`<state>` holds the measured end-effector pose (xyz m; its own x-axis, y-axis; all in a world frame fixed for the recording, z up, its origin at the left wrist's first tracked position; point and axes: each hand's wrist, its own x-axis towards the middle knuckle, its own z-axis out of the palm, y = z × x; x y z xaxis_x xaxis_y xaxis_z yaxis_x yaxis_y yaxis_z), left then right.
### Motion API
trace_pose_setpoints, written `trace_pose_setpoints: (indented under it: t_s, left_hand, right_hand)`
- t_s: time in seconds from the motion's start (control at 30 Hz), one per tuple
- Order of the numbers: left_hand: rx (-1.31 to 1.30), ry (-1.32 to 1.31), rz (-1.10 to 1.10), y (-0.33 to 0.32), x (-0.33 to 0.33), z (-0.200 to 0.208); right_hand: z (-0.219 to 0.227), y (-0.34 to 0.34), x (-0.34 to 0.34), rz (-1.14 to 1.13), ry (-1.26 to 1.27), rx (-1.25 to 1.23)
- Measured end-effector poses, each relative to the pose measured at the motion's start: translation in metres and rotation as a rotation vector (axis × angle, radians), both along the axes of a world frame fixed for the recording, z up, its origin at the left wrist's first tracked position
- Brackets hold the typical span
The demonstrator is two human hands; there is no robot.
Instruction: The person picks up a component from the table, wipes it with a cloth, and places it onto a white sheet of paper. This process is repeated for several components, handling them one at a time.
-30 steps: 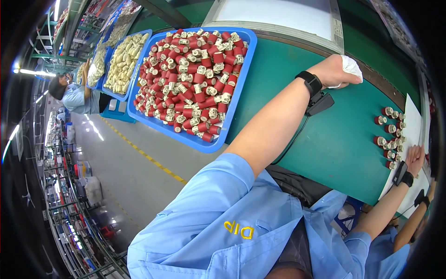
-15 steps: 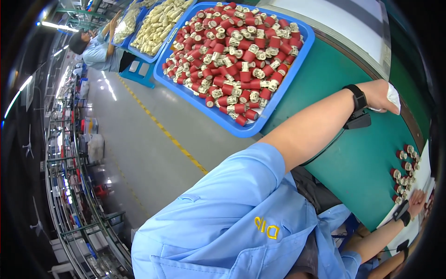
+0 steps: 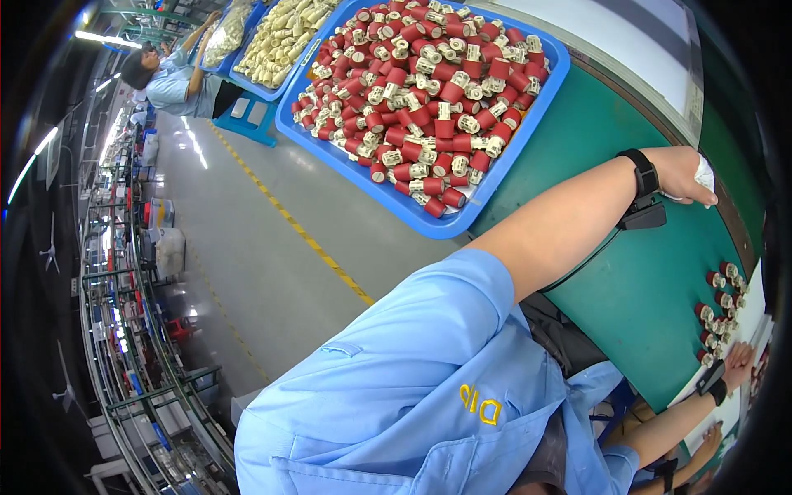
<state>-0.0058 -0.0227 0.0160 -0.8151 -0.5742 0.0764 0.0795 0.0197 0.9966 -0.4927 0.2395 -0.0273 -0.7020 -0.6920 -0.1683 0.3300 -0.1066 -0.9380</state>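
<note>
My left arm reaches across the green worktable (image 3: 627, 305), a black band on the wrist. My left hand (image 3: 678, 172) is closed on a white cloth or tissue (image 3: 704, 176) by the table's far edge; most of its fingers are hidden. At the lower right rim, my right hand (image 3: 738, 363) is over a white sheet (image 3: 755, 289), beside several red-and-cream cylindrical parts (image 3: 716, 318) standing in rows. Its fingers are small and distorted there, so their grip is unclear. A large blue tray (image 3: 470, 223) heaped with similar red-and-cream parts (image 3: 429, 107) sits left of my left hand.
Another blue tray (image 3: 285, 85) holds cream-coloured parts, with a bagged heap (image 3: 227, 37) beyond. A person (image 3: 177, 78) in light blue is at the upper left. Someone else's hand (image 3: 708, 445) shows at the lower right. A pale board (image 3: 610, 41) lies along the table's far side.
My left hand has shifted slightly and turned, with the white cloth or tissue still in it. Another person's hand has come into sight at the lower right. The whole view has moved slightly.
</note>
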Motion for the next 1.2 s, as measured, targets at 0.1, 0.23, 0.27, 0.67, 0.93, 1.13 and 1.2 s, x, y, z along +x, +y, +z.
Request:
trace_pose_setpoints:
  t_s: [0.1,0.23,0.27,0.67,0.93,1.13,1.2]
  left_hand:
    - [0.009,0.052,-0.028,0.003,-0.005,-0.004]
    - [0.067,0.144,-0.052,-0.002,-0.008,-0.009]
    - [0.117,0.145,-0.056,0.001,-0.007,-0.010]
    - [-0.043,0.008,0.011,0.002,-0.008,-0.010]
    - [0.146,0.033,-0.021,-0.010,0.008,-0.015]
    - [0.143,0.020,0.021,0.003,-0.009,-0.006]
    - [0.160,0.026,0.035,0.004,-0.009,-0.006]
  right_hand:
    - [-0.002,0.009,0.001,0.059,-0.011,-0.111]
    - [0.012,0.017,-0.006,0.293,0.009,-0.366]
    - [0.017,0.025,-0.004,0.273,0.018,-0.413]
    - [0.120,0.138,0.106,0.174,0.137,-0.384]
    - [0.111,0.115,0.155,-0.271,0.219,-0.098]
    - [0.085,0.121,0.145,-0.429,0.567,0.358]
    - [0.080,0.115,0.137,-0.440,0.387,0.413]
